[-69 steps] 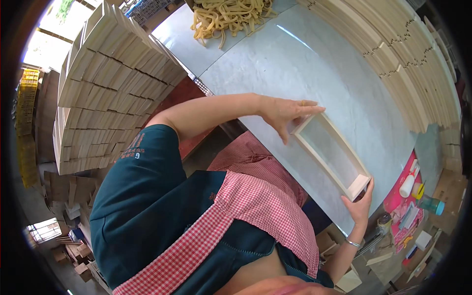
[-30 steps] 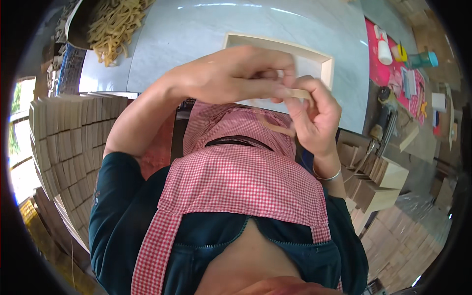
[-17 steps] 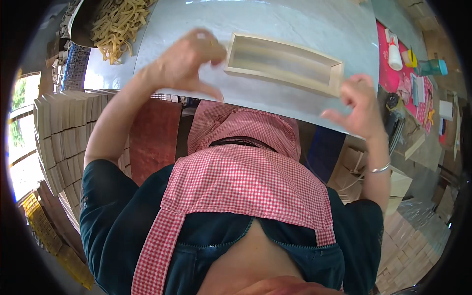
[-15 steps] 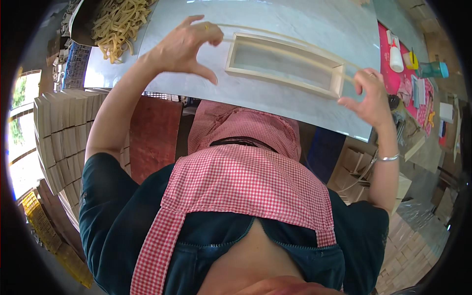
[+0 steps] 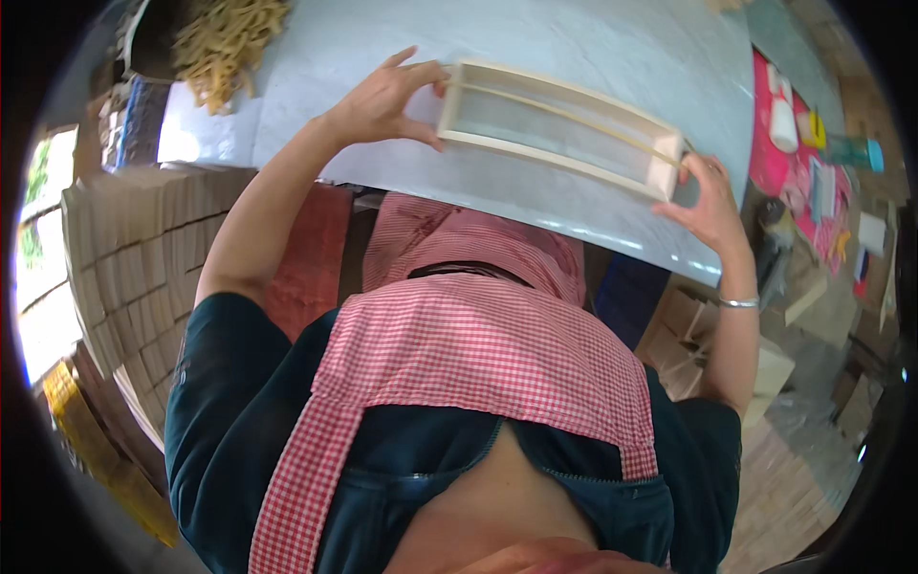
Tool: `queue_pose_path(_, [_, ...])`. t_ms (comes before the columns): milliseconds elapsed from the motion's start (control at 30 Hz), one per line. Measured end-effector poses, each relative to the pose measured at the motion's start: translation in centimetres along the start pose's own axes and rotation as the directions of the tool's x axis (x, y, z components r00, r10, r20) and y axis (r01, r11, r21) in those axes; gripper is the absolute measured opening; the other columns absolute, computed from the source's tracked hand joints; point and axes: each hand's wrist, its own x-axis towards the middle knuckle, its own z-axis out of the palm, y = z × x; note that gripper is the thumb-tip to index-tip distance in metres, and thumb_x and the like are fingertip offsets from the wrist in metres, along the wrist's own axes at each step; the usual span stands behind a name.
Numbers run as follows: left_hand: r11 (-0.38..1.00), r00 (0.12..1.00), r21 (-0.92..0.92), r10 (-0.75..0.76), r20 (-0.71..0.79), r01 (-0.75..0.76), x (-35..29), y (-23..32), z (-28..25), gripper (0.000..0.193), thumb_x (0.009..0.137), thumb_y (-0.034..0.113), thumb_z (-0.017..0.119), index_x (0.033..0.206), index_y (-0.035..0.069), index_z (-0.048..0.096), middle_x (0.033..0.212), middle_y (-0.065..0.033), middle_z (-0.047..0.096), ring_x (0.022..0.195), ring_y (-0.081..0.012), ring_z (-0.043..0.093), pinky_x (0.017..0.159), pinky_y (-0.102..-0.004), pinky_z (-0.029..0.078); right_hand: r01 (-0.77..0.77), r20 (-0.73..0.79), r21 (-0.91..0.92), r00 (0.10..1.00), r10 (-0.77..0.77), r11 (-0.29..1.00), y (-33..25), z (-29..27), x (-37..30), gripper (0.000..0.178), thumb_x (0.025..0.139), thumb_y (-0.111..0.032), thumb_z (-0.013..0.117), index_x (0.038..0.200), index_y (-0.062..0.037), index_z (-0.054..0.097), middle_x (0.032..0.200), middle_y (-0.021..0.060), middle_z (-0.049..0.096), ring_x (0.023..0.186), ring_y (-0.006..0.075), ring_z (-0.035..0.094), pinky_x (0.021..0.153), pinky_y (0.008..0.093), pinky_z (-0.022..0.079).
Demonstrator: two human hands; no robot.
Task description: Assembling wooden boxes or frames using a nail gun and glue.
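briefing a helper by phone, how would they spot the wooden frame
Find the blue-grey table beyond the checked apron. Near its front edge, between the left hand and right hand, is a long, narrow wooden frame. Unlike the stacked wooden pieces beside the table, it has a tan band running lengthwise over its opening.

1 pale oblong wooden frame (image 5: 550, 157) on table (image 5: 612, 43); tan band (image 5: 574, 117) stretched lengthwise across.

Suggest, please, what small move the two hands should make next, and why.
Probably ease the pale band down evenly over both ends of the wooden frame. It stretches lengthwise across the frame, with the left hand at one short end and the right hand at the other; lowering both sides together might keep it from slipping.
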Motion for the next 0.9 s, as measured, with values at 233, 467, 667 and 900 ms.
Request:
queue_pose_path(233, [0.998,0.962,-0.056,-0.025,-0.271,0.010,-3.1,2.7,3.9,0.043,0.077,0.027,0.084,0.109,0.004,0.065,0.102,-0.0030,0.072,0.105,-0.0249,0.069,0.118,-0.0490,0.037,0.069,-0.313,0.098,0.949,-0.035,0.993,1.5,6.5,-3.7,0.034,0.074,-0.015,0.085,0.075,-0.0070,0.051,0.079,0.0035,0.059,0.081,0.0233,0.059,0.097,0.0385,0.045])
queue_pose_path(467, [0.988,0.951,0.131,0.112,-0.289,-0.077,-3.4,2.4,4.1,0.030,0.087,0.021,0.074,0.109,0.001,0.069,0.122,-0.0057,0.072,0.118,-0.0284,0.066,0.118,-0.0495,0.035,0.209,-0.451,-0.008,0.872,-0.190,0.978,0.3,5.9,-3.0,0.017,0.082,-0.008,0.076,0.086,-0.0032,0.060,0.082,0.0068,0.065,0.079,0.0245,0.060,0.087,0.0337,0.049])
queue_pose_path(667, [0.992,0.982,-0.102,-0.096,-0.161,0.081,-3.3,1.8,3.8,0.031,0.096,0.020,0.059,0.118,0.001,0.068,0.129,-0.0072,0.069,0.127,-0.0268,0.060,0.122,-0.0514,0.027,0.134,-0.401,0.525,0.910,0.105,0.840,0.9,6.0,-2.5,0.021,0.086,-0.003,0.065,0.107,-0.0028,0.063,0.081,0.0101,0.067,0.077,0.0256,0.059,0.077,0.0342,0.048])
queue_pose_path(900, [0.976,0.964,0.004,-0.212,-0.162,0.216,-2.4,2.2,4.3,0.036,0.097,0.020,0.051,0.125,0.003,0.066,0.135,-0.0080,0.065,0.125,-0.0246,0.059,0.123,-0.0502,0.023,0.057,-0.447,-0.204,0.883,-0.144,0.977,2.7,7.2,0.4,0.026,0.087,-0.004,0.058,0.112,-0.0035,0.064,0.078,0.0103,0.066,0.068,0.0222,0.056,0.067,0.0346,0.046])
